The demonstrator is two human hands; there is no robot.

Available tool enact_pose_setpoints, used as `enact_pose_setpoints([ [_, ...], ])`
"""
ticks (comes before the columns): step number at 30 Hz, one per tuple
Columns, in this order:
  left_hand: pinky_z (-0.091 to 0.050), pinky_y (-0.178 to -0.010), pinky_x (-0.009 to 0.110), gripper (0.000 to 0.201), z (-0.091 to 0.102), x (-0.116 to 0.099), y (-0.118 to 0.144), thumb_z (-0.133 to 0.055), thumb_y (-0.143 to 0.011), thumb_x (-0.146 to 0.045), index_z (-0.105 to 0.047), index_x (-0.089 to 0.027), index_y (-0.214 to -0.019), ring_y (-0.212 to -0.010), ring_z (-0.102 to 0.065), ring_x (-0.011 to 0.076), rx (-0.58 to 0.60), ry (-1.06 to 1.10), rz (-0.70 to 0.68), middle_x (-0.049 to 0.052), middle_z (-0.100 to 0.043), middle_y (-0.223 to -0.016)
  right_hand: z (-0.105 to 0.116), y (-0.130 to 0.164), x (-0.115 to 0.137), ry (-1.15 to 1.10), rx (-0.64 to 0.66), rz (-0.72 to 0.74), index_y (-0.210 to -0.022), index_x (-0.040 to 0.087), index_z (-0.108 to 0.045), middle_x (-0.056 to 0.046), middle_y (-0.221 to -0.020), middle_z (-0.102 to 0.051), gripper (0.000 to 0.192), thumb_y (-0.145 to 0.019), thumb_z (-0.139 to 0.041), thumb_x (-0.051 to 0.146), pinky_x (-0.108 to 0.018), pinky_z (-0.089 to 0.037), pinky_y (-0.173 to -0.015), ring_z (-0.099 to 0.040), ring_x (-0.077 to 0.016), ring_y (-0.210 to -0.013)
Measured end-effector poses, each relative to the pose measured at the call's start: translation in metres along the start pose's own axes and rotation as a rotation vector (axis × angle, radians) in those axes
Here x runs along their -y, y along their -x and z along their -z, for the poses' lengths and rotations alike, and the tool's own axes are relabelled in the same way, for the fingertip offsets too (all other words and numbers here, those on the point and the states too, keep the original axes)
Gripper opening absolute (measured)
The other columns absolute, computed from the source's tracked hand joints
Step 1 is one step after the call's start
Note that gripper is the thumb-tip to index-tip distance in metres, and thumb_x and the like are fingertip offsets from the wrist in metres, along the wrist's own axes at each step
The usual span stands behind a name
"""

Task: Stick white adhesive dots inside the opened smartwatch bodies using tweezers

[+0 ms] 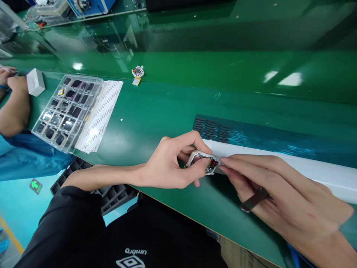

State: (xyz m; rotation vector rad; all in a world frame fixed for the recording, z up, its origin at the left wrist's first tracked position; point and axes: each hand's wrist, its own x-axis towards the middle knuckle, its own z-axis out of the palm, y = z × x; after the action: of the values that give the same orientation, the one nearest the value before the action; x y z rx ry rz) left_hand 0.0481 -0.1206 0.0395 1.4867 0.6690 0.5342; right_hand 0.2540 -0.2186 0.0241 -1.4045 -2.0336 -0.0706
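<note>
Green, glossy work surface [156,111]: fine two-handed work near the front edge

Taking the clock from the centre of your work, a long, smooth white object [306,167] runs out at three. Just beyond it, towards two, lies a shiny blue sheet [267,141] with rows of short dark marks at one end. At ten, well apart, sits a clear plastic tray [98,82] split into compartments, many with dark, rounded-square pieces; a white paper sheet [104,111] with printed lines shows along its right side.

Your bare right hand [279,186] comes in from four o'clock, and your bare left hand [173,163] from nine. Between them, raised over the surface, is an off-white, rounded casing [195,154] with its dark and reddish innards exposed. Your left thumb and fingers grip it firmly by the sides. Your right thumb and forefinger meet its three-o'clock edge; whether they pinch a tiny part there, I cannot tell. A dark, flat strip [253,201] with a shiny end lies under your right palm.

At eleven rests a similar white open casing [137,72], beside a small silver block with a yellow edge [136,81].

The step in hand looks like delicate fitting or loosening at that edge. Your next move calls for a steady left hold and light right fingertips, clear of the exposed innards.
</note>
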Motion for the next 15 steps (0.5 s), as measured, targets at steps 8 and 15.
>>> enact_pose_setpoints([
  [8,-0.045,-0.044,0.016,0.011,0.001,0.001,-0.002,-0.061,-0.092,-0.019,-0.069,-0.016,-0.099,-0.052,-0.072,0.0108,0.123,-0.039,0.095,-0.003,-0.066,-0.061,0.001,0.006,0.002,-0.005,-0.001,-0.053,-0.133,0.028,-0.068,0.001,-0.106,-0.082,0.05,-0.091,-0.076,0.003,-0.018,-0.06,-0.074,-0.078,-0.01,-0.086],
  [15,-0.039,-0.042,0.016,0.008,0.001,0.003,-0.006,-0.063,-0.091,-0.022,-0.065,-0.017,-0.097,-0.055,-0.073,0.0123,0.215,0.178,0.235,-0.004,-0.058,-0.062,0.003,0.012,-0.002,0.036,0.048,0.034,-0.158,0.031,-0.051,-0.001,-0.117,-0.082,0.066,-0.099,-0.065,0.006,-0.021,-0.065,-0.084,-0.08,-0.0144,-0.093],
])
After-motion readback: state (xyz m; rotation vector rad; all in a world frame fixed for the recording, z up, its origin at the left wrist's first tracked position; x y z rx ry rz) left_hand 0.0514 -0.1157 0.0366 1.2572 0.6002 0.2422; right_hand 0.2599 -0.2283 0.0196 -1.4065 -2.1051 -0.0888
